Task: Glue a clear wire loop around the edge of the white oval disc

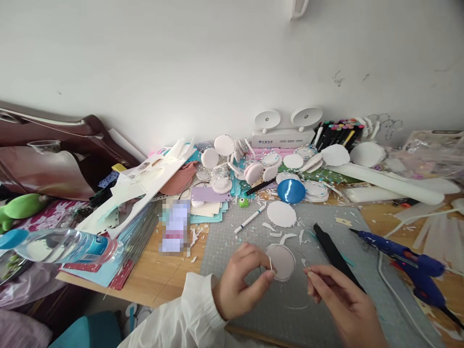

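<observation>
Above the grey cutting mat [217, 232], my left hand [246, 282] pinches a short thin white strip [270, 263] between thumb and fingers. My right hand [340, 295] is closed in a pinch on a thin wire [303, 258], which curves faintly towards the left. Between the hands lies a round white disc [282, 262] with a raised rim. Just beyond it is a second white disc [282, 214], with paper scraps around it. The wire's far part is too thin to follow.
A blue glue gun [402, 253] with its cord lies at the right, near a black tool [337, 256]. A water bottle [65, 246] lies at the left. White discs, a blue oval [291, 191] and markers [340, 131] crowd the back. A white pen [250, 217] rests on the mat.
</observation>
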`<action>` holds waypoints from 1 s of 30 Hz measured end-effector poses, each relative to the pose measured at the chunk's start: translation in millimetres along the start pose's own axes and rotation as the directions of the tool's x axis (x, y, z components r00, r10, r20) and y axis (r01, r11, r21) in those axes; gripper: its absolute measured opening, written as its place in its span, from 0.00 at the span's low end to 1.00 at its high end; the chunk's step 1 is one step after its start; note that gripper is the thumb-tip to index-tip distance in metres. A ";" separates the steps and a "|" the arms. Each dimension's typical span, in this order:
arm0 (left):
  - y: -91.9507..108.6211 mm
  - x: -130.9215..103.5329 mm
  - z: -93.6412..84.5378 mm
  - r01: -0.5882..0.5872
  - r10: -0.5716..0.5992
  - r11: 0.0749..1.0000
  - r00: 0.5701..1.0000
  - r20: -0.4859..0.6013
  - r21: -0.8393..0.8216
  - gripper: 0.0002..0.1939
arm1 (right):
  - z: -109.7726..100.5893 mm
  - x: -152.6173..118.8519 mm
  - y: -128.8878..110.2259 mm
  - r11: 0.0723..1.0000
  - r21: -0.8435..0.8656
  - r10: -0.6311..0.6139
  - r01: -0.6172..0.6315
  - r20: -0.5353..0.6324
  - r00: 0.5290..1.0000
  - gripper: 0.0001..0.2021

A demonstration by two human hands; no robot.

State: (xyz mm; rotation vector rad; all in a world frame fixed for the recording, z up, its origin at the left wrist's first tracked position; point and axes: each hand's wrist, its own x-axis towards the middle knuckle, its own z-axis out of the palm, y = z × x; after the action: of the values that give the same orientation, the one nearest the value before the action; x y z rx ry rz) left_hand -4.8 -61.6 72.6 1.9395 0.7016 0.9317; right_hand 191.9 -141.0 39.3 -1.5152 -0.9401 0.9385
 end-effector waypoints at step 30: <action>-28.3 -14.3 -32.9 0.098 -0.072 0.979 0.986 -0.149 0.180 0.13 | -4.7 20.7 35.5 0.996 -0.084 0.006 -0.010 -0.049 0.999 0.16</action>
State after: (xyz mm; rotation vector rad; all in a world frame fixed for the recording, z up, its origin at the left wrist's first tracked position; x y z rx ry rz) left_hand -43.2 -43.9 55.0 2.0017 0.9785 0.9874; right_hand 206.9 -127.9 3.0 -1.6073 -0.9496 0.8728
